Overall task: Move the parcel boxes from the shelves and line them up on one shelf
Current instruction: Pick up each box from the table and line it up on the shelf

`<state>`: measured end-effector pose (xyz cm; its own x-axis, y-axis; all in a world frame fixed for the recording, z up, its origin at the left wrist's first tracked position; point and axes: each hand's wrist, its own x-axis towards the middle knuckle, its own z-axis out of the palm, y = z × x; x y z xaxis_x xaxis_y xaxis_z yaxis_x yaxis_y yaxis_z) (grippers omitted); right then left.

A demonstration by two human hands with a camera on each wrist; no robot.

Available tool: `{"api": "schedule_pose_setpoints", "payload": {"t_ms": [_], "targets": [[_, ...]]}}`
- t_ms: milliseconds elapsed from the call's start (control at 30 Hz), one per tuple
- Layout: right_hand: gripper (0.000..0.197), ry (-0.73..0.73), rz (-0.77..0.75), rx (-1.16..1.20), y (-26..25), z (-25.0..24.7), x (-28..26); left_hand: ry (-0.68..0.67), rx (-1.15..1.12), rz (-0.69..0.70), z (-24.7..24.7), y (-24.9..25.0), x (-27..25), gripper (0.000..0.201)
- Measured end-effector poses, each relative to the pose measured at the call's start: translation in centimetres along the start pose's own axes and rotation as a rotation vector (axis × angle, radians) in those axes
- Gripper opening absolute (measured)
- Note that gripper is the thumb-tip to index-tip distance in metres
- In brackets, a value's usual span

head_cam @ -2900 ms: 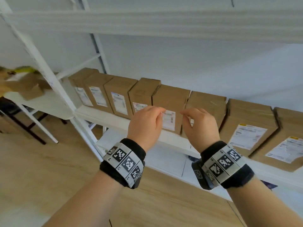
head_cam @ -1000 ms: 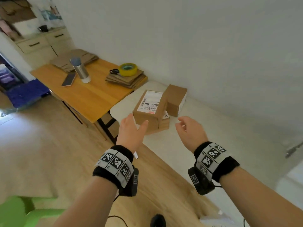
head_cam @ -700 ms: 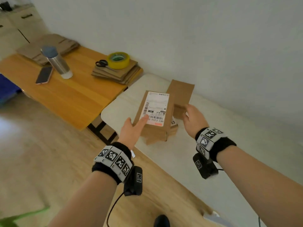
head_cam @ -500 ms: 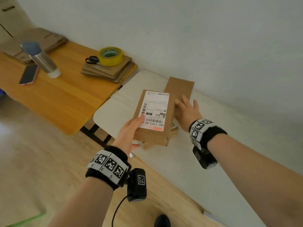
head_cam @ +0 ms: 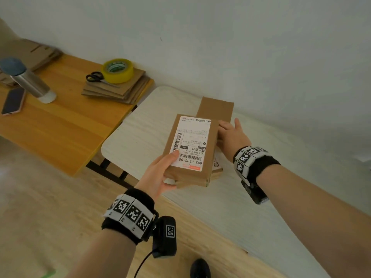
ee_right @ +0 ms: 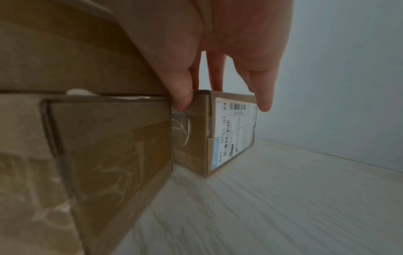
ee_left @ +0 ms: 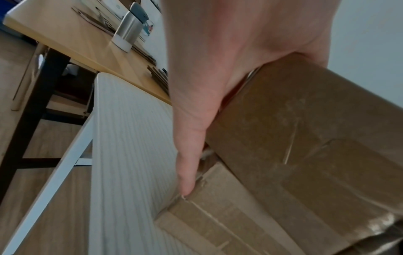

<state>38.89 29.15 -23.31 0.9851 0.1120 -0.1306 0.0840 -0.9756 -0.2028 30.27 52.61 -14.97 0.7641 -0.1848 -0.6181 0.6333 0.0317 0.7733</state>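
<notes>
Cardboard box [head_cam: 190,149], label up, atop another box [ee_left: 229,224] on white shelf [head_cam: 230,207]. Left hand [head_cam: 158,175] grips its near corner, thumb on label. Right hand [head_cam: 230,137], fingers straight, rests on third box [head_cam: 215,109] behind.

left hand [head_cam: 160,175]: from reaching to gripping top box [head_cam: 190,149] | right hand [head_cam: 230,135]: from open air onto rear box [head_cam: 215,108]

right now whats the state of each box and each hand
top box: label up, lying on the lower box, gripped by the left hand
lower box: flat on the white shelf
rear box: standing on its side
right hand: fingers straight, touching the rear box
</notes>
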Motion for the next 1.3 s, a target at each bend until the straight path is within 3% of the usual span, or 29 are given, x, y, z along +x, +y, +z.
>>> {"api": "schedule_pose_setpoints", "payload": {"t_ms": [333, 500, 600, 733, 867, 1000, 1100, 1233, 1300], "targets": [[0.058, 0.017, 0.042, 0.103, 4.2, -1.5, -4.9, -0.098, 0.055, -0.019, 4.5, -1.8, -1.2, 0.041], [0.048, 0.116, 0.088, 0.263, 4.7, -3.4, -9.7, -0.15, 0.1, -0.03, 6.7, -2.4, -1.7, 0.045], [0.039, 0.102, 0.224, 0.342, 4.2, -5.3, -12.8, -0.178, 0.129, -0.033, 8.0, -2.5, -1.9, 0.043], [0.045, 0.096, 0.395, 0.521, 3.8, -6.6, -15.2, -0.156, 0.178, -0.013, 9.3, -2.3, -2.5, 0.043], [0.049, 0.165, 0.442, 0.722, 3.1, -7.8, -17.2, -0.134, 0.246, 0.073, 10.4, -2.2, -3.7, 0.024], [0.046, 0.256, 0.444, 0.947, 2.2, -9.3, -19.7, -0.128, 0.286, 0.2, 10.8, -1.4, -6.1, 0.028], [0.038, 0.292, 0.499, 1.248, 1.3, -10.9, -22.1, -0.127, 0.245, 0.275, 10.9, -1.0, -8.8, 0.015], [0.031, 0.362, 0.535, 1.581, 0.3, -13.0, -26.9, -0.111, 0.234, 0.383, 11.8, -1.5, -13.8, 0.026], [0.033, 0.408, 0.478, 1.51, 0.1, -13.7, -30.6, -0.072, 0.274, 0.475, 12.8, -2.5, -16.9, 0.05]]}}
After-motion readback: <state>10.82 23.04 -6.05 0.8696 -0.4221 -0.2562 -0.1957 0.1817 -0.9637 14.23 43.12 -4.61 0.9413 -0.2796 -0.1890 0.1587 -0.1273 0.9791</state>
